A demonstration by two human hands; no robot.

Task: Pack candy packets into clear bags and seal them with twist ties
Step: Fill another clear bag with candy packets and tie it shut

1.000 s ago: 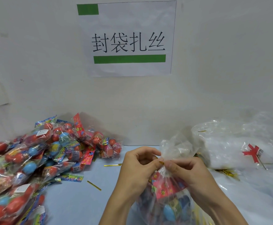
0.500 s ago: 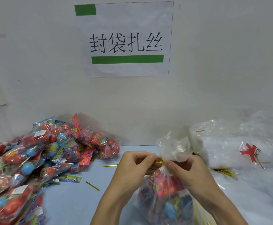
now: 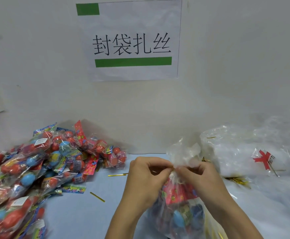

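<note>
Both hands [image 3: 147,178] [image 3: 201,180] have tightened their grip, pinching bag neck [image 3: 174,171].

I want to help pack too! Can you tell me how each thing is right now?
clear bag: filled with candy, neck gathered
left hand: pinching the bag's neck
right hand: pinching the bag's neck
candy packets: piled loose on the table
twist ties: lying straight, unused
empty bags: stacked, unfilled

**Camera setup: single head view**

One wide-angle head cam, facing forward and down at the counter [image 3: 82,219], close in over it. Wall sign [image 3: 132,40] sits dead ahead, top centre; both forearms enter from the bottom edge. No second view, so no overlap.
</note>
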